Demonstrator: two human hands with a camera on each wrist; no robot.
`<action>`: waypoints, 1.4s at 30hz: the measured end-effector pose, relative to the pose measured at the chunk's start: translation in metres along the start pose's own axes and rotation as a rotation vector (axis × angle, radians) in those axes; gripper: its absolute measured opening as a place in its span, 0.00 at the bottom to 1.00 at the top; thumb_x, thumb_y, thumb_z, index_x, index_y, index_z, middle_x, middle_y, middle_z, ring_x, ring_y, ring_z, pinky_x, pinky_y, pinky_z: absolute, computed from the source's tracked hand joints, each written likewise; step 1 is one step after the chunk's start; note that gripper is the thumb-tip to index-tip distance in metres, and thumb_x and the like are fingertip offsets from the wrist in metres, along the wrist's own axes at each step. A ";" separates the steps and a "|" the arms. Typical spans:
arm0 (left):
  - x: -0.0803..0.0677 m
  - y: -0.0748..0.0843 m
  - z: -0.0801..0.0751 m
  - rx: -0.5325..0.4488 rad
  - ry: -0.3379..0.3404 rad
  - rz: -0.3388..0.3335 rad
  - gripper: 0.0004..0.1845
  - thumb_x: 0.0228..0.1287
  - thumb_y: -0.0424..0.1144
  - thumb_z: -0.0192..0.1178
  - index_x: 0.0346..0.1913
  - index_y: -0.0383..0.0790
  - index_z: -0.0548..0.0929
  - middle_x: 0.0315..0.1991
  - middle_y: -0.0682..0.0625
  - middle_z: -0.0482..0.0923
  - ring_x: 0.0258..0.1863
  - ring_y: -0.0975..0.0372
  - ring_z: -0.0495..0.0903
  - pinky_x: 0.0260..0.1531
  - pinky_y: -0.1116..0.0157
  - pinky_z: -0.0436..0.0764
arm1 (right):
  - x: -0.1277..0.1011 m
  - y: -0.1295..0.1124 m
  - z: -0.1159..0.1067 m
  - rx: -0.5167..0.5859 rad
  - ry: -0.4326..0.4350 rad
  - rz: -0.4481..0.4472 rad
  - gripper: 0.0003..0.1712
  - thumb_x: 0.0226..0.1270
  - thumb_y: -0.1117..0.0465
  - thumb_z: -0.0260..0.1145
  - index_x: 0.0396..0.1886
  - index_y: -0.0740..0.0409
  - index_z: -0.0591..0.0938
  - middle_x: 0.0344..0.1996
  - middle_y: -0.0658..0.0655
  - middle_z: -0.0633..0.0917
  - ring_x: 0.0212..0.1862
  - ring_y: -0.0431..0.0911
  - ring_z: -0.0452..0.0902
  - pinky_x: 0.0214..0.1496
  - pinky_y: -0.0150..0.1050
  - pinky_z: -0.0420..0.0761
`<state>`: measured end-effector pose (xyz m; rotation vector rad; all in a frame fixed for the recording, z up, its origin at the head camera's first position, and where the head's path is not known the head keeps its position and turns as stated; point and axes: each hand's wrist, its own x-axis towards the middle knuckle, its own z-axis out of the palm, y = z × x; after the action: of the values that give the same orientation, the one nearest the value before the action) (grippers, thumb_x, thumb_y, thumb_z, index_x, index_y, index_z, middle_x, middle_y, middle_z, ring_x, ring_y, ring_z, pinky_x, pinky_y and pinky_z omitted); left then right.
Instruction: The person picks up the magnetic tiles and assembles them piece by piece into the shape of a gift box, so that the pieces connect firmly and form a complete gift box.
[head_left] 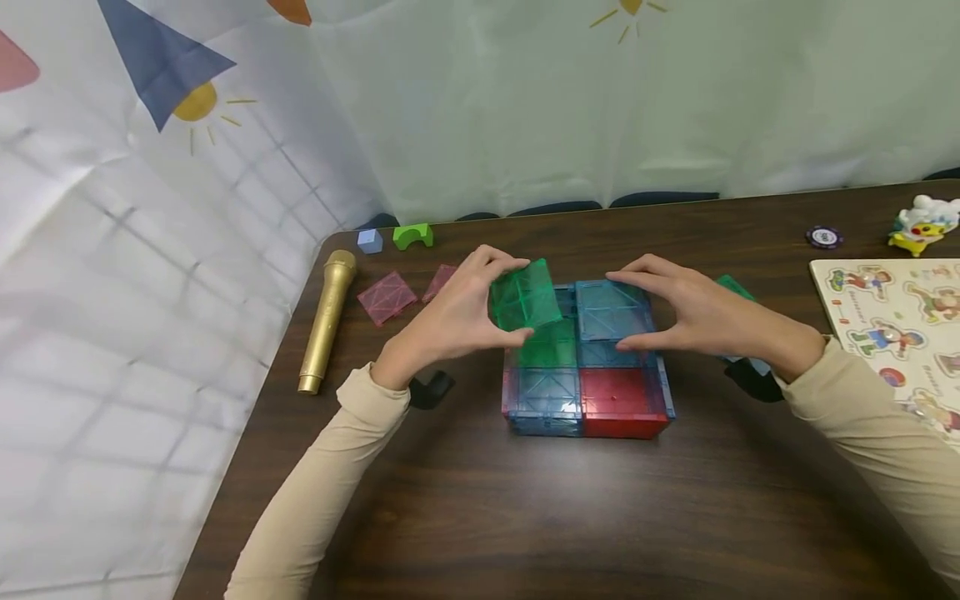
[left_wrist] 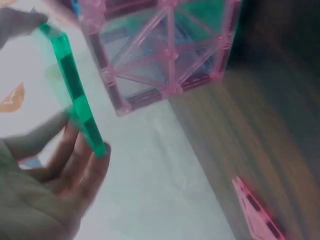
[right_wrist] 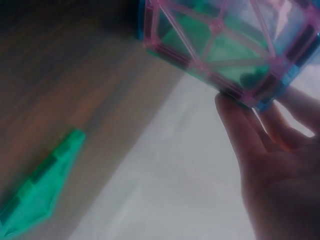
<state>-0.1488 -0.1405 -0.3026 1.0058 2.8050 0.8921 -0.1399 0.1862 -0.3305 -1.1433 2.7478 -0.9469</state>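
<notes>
The left hand [head_left: 457, 312] pinched a green tile [head_left: 525, 294], tilted above the tile box [head_left: 588, 379]. The right hand [head_left: 693, 312] gripped the box's blue top tile [head_left: 613, 310] between fingers and thumb.

Playroom or staged toy table: sun-and-triangle curtain [head_left: 187, 100], wooden puzzle [head_left: 896, 325], magnetic tiles [head_left: 585, 367], toy microphone [head_left: 327, 321], blocks [head_left: 412, 236] on dark table [head_left: 525, 517].

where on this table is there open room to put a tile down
Bare table lies between the tile block and the near edge, between both sleeves. Another patch lies behind the block. Crowded: left, by the microphone and pink tiles; right, the puzzle board.
</notes>
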 end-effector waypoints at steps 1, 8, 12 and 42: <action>0.004 0.001 0.001 0.002 -0.035 0.010 0.45 0.52 0.44 0.80 0.72 0.34 0.74 0.61 0.42 0.70 0.61 0.52 0.71 0.61 0.55 0.76 | 0.001 0.000 0.001 0.003 0.001 0.004 0.47 0.54 0.54 0.85 0.71 0.67 0.76 0.60 0.62 0.78 0.60 0.58 0.78 0.59 0.63 0.80; 0.020 0.004 0.005 0.061 -0.214 0.033 0.45 0.53 0.47 0.79 0.73 0.36 0.75 0.63 0.42 0.70 0.64 0.52 0.68 0.63 0.56 0.76 | 0.004 0.000 0.001 0.012 -0.009 0.024 0.48 0.54 0.53 0.85 0.71 0.66 0.76 0.60 0.62 0.78 0.60 0.58 0.77 0.60 0.62 0.80; 0.023 0.005 0.006 0.092 -0.244 0.051 0.46 0.53 0.49 0.80 0.74 0.36 0.75 0.63 0.42 0.69 0.65 0.51 0.65 0.64 0.55 0.75 | 0.002 0.001 0.001 0.012 -0.008 0.034 0.47 0.55 0.53 0.85 0.71 0.66 0.76 0.61 0.62 0.78 0.60 0.58 0.77 0.60 0.62 0.79; 0.015 0.005 0.009 0.073 -0.221 0.028 0.47 0.59 0.53 0.78 0.76 0.37 0.71 0.69 0.43 0.69 0.69 0.53 0.66 0.69 0.56 0.72 | -0.046 0.022 -0.036 -0.063 -0.003 0.133 0.34 0.61 0.60 0.81 0.67 0.55 0.82 0.62 0.54 0.79 0.60 0.53 0.77 0.56 0.53 0.78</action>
<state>-0.1559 -0.1234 -0.3054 1.0820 2.6609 0.6411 -0.1291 0.2467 -0.3227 -0.9545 2.8283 -0.8481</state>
